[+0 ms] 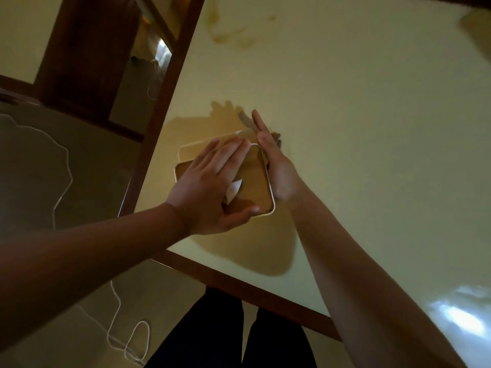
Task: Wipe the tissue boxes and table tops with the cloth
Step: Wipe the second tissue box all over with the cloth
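A square tissue box (256,179) with a brown lid and white sides stands near the left corner of the pale yellow table top (358,128). A white tissue pokes from its slot. My left hand (210,189) lies flat on the lid, fingers straight, thumb against the near side. My right hand (271,158) stands on edge along the box's right side with straight fingers, pressing a grey cloth (245,119) against that side. Only a strip of the cloth shows past the fingertips.
The table has a dark wooden rim (159,110). A smeared stain (233,35) marks the far part of the top. A white cord (117,309) trails over the floor at the left. My dark trousers (233,338) show below the near edge.
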A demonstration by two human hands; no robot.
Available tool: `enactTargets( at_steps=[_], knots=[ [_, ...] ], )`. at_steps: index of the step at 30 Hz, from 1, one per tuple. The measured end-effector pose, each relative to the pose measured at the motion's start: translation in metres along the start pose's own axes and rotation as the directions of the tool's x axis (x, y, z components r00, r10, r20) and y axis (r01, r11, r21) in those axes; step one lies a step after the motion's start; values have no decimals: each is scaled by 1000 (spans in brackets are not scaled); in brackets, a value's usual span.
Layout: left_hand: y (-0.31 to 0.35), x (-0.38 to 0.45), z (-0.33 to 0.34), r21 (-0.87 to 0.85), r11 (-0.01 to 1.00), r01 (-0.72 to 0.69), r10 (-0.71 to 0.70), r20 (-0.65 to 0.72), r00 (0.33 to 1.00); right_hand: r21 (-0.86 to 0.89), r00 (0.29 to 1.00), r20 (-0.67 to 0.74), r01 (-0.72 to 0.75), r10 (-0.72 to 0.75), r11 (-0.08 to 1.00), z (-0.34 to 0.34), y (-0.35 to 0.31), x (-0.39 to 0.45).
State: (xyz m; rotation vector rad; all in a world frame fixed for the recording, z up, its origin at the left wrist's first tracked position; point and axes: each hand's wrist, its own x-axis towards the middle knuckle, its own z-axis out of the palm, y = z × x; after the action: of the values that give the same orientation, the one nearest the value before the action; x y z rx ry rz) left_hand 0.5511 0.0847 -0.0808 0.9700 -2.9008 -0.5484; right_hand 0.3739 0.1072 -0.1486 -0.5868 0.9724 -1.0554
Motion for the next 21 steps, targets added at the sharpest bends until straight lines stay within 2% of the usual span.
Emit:
enactTargets(
  at_steps=[5, 9, 13, 17, 19, 21],
  knots=[
    [0, -2, -1, -44, 999, 1, -1, -3, 1000, -294, 988, -150, -15, -31, 956, 17, -7, -55],
    [-1, -2, -6, -88, 996, -22, 22, 0, 1000, -547, 956, -254, -17, -147, 837, 32, 1, -86],
    [-2, -2, -9, -120, 993, -15, 19, 31, 999, -744, 905, -274, 13, -324, 668, 46, 14, -105],
    [-5, -2, -13, -188, 982, -11, 20, 42, 999, -830, 818, -400, -132, -414, 541, 62, 19, -124],
    [-6, -3, -15, -230, 973, -28, 41, 50, 998, -873, 816, -384, -168, -432, 458, 66, 23, -132],
    [-6, -5, -17, -238, 969, -61, 78, 60, 995, -877, 816, -394, -195, -422, 440, 68, 26, -139]
  ],
)
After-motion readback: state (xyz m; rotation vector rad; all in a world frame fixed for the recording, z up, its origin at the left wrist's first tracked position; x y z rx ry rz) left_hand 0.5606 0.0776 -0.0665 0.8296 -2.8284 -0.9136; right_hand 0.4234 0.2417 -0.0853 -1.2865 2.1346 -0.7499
